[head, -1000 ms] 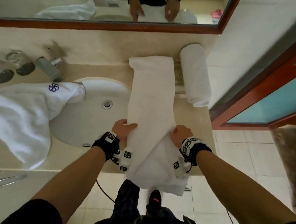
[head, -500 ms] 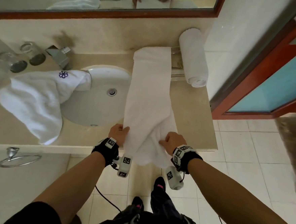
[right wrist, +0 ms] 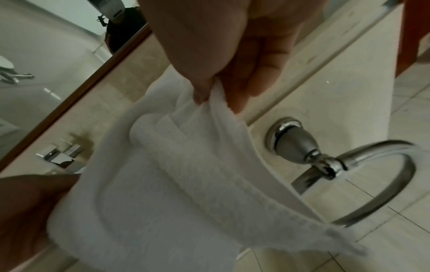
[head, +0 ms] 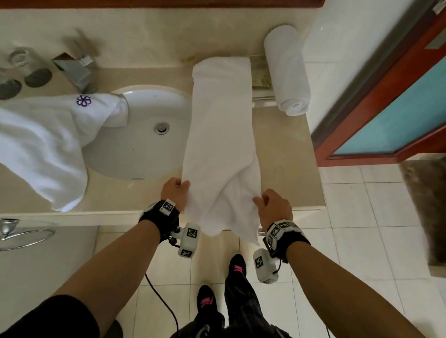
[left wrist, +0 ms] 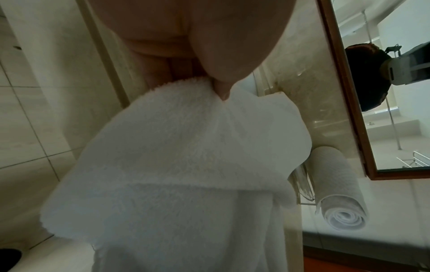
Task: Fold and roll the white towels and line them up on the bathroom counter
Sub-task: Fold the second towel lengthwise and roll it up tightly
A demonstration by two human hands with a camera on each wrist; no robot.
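Note:
A long folded white towel (head: pixel 219 126) lies lengthwise across the beige counter (head: pixel 283 152), its near end hanging over the front edge. My left hand (head: pixel 175 192) grips its near left edge; the left wrist view shows the thumb pressed into the towel (left wrist: pixel 186 147). My right hand (head: pixel 272 206) pinches the near right edge, thumb and fingers closed on a bunched fold of the towel (right wrist: pixel 186 165). A finished rolled towel (head: pixel 287 70) lies at the counter's far right, against the wall. A loose white towel with a purple emblem (head: pixel 42 135) is draped left of the sink.
The white sink basin (head: pixel 145 137) with a chrome tap (head: pixel 75 71) sits left of the long towel. Two glasses (head: pixel 20 70) stand far left. A chrome towel ring (head: pixel 16 236) hangs below the counter front. A red-framed door (head: pixel 406 102) is on the right.
Both hands have drawn the towel's near end back toward me past the counter edge, so less of it hangs down. The head view has tilted down and back.

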